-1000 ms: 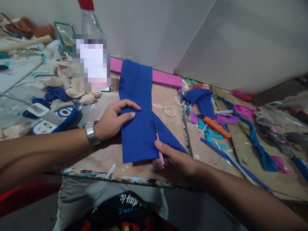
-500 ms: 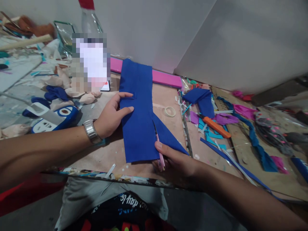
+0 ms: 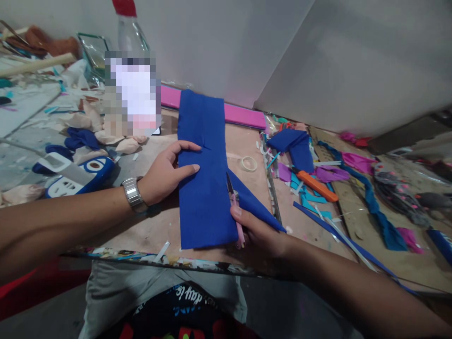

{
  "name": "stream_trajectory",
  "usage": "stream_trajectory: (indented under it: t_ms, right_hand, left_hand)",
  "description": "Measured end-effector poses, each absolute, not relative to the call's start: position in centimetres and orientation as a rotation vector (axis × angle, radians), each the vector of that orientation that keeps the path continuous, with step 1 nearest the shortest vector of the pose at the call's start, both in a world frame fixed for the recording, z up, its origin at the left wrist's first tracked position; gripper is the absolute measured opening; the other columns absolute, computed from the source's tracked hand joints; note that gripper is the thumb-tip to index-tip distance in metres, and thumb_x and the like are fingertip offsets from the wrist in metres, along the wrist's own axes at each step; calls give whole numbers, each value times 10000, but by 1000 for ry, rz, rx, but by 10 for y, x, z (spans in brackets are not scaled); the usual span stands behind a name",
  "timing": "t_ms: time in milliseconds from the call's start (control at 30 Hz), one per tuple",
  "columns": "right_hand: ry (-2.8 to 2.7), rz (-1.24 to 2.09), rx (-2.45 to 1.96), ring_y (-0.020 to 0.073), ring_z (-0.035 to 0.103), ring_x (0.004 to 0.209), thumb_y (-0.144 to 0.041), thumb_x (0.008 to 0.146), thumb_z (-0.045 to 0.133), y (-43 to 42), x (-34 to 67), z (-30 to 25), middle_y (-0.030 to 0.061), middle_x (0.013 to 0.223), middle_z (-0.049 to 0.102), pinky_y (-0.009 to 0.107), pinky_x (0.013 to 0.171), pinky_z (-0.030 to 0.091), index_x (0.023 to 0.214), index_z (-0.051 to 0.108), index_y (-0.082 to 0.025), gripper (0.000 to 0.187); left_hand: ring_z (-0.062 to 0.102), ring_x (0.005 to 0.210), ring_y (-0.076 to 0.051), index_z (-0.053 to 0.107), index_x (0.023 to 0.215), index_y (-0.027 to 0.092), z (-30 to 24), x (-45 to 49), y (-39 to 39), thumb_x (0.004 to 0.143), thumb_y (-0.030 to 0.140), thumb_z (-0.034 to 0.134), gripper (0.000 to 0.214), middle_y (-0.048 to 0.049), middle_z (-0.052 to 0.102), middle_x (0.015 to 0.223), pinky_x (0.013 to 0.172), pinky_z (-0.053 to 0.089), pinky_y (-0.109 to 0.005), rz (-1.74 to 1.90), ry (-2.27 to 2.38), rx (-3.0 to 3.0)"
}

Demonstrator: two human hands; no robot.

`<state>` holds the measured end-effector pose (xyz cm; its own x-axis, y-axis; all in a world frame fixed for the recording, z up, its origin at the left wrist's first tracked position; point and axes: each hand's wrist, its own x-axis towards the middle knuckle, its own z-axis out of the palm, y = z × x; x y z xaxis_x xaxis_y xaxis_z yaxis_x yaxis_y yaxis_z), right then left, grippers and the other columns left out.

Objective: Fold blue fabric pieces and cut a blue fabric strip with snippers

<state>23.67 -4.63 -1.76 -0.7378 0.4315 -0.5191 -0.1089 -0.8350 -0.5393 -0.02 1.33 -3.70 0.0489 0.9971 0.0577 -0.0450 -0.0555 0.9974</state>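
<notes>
A long strip of blue fabric (image 3: 203,202) lies across the work board in front of me. My left hand (image 3: 165,169) holds its left side, with thumb and index finger pressed apart on top. The other fingers are hidden. My right hand (image 3: 259,230) grips small pink-handled scissors (image 3: 237,207) at the fabric's right edge, the blades pointing away from me. A narrow blue triangular piece (image 3: 252,197) slants away to the right of the blades, passing beside my right hand. A small crease shows in the strip near my left fingertips.
A pink bar (image 3: 245,116) lies behind the fabric. Right of the scissors is a pale ring (image 3: 249,164). Farther right are an orange cutter (image 3: 317,185) and colourful scraps. On the left stand a blurred phone (image 3: 136,89) and a clear bottle (image 3: 131,35).
The blue strip has shifted slightly toward me, and its lower end has swung left. The scissors have turned a little and show more of their blades. My left fingertips sit slightly lower.
</notes>
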Motion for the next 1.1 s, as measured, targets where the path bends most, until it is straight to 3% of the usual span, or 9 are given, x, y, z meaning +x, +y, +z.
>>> stream_trajectory:
  t_ms: [100,267,433,700,900,1100]
  right_hand:
    - [-741,2603,-932,310,654,1279,-680,890,663,-46,237,-17,110,1119,775,521,1160,454,1159,713,-192,559]
    - [-765,2582,-922,296,521,1464,-628,944,616,-46,238,-16,105,1395,700,535,1287,308,1466,566,-214,669]
    - [-757,2587,-911,322,494,1487,-641,952,602,-47,237,-15,133,1415,687,567,1298,276,1452,585,-189,674]
    - [-776,2599,-945,308,574,1415,-658,944,609,-46,238,-15,131,1300,744,538,1295,301,1412,610,-172,675]
    - [-769,2599,-957,293,567,1423,-645,969,578,-46,238,-14,132,1362,714,542,1298,290,1451,578,-186,665]
    - [-753,2611,-966,295,551,1439,-644,973,571,-47,237,-12,130,1396,694,556,1293,288,1480,551,-199,675]
  left_hand:
    - [633,1029,-219,618,1185,205,-37,0,13,796,254,764,419,-52,657,1193,861,557,-356,1222,1082,1253]
    - [624,1053,-218,621,1183,194,-37,0,13,798,240,770,416,-55,645,1211,898,547,-364,1210,1050,1251]
    - [623,1077,-229,629,1184,202,-38,-1,13,809,240,766,401,-58,642,1230,936,540,-391,1207,1066,1263]
    - [621,1073,-226,627,1190,200,-40,-2,14,815,245,767,404,-53,648,1211,925,535,-377,1208,1055,1282]
    - [618,1034,-217,628,1196,204,-40,-2,14,816,244,762,405,-47,646,1185,882,534,-361,1206,1054,1274]
    - [615,1099,-235,627,1187,199,-39,-1,14,797,234,762,414,-66,642,1248,943,534,-395,1198,1061,1271]
